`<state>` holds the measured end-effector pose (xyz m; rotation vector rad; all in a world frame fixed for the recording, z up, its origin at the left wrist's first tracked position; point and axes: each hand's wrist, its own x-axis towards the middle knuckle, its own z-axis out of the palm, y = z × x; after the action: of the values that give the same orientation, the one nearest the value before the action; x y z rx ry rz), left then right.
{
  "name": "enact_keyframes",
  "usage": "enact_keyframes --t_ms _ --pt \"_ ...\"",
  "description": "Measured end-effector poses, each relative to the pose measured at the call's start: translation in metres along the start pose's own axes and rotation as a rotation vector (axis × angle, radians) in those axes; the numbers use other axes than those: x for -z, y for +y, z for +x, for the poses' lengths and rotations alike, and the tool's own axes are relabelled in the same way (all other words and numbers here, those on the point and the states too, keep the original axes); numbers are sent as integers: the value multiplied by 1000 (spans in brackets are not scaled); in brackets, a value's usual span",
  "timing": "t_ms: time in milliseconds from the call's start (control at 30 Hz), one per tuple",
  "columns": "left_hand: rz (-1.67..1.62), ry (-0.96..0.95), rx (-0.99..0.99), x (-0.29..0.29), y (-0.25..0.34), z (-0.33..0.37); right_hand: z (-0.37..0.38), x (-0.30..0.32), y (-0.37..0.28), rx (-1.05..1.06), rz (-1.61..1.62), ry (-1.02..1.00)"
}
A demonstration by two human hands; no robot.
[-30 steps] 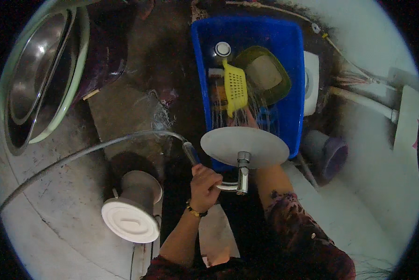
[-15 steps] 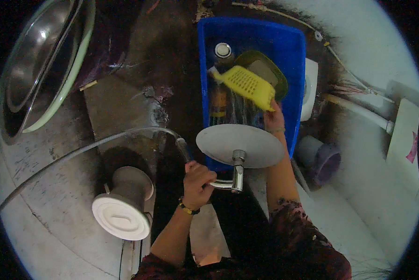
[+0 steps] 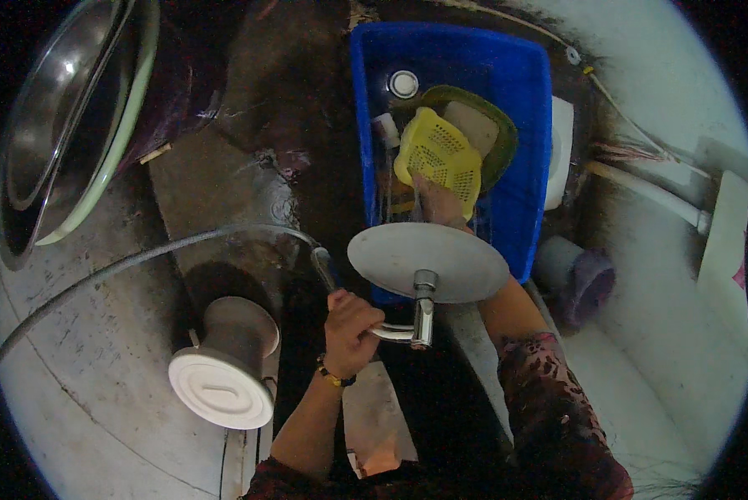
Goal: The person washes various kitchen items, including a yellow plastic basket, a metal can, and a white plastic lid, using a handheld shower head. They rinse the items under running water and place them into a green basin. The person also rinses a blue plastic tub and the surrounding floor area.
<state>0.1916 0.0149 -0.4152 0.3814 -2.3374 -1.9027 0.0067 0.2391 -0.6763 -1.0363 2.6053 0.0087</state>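
- The left hand [image 3: 351, 323] is closed in a fist around the curved metal handle [image 3: 395, 333] of a round steel pan [image 3: 428, 262], fingers wrapped fully about it.
- The pan sits in the middle of the scene, seen bottom-up as a pale disc, held just in front of the near edge of a blue tub [image 3: 520, 92].
- A thin hose [image 3: 182, 246] curves in from the left and ends at a nozzle [image 3: 322, 267] just beside the left hand; whether the hand also grips the nozzle cannot be told.
- The right hand [image 3: 441, 204] reaches past the far side of the pan into the tub, its fingers curled against the lower edge of a yellow perforated basket [image 3: 439, 158]. The grip itself is half hidden by the pan, so how firmly it holds cannot be told.
- The basket stands tilted inside the tub, leaning on a dark green dish [image 3: 495, 137]; a small round metal lid [image 3: 404, 83] lies further back.
- Left and near, a white canister with a round white cap [image 3: 220, 387] lies on its side on the wet concrete floor [image 3: 82, 383].
- Far left, a large steel bowl [image 3: 53, 117] rests tilted.
- Right of the tub, a purple cup [image 3: 586, 287] lies on its side.
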Motion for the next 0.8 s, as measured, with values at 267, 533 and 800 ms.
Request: enact_keyframes --t_ms 267,533,800 --pt "-4 99 6 13 -6 -11 21 98 -45 145 -236 7" --pt "48 75 10 8 -3 -4 -17 36 25 -476 378 118" --pt "23 29 -12 2 -5 2 -30 1 59 -676 985 313"
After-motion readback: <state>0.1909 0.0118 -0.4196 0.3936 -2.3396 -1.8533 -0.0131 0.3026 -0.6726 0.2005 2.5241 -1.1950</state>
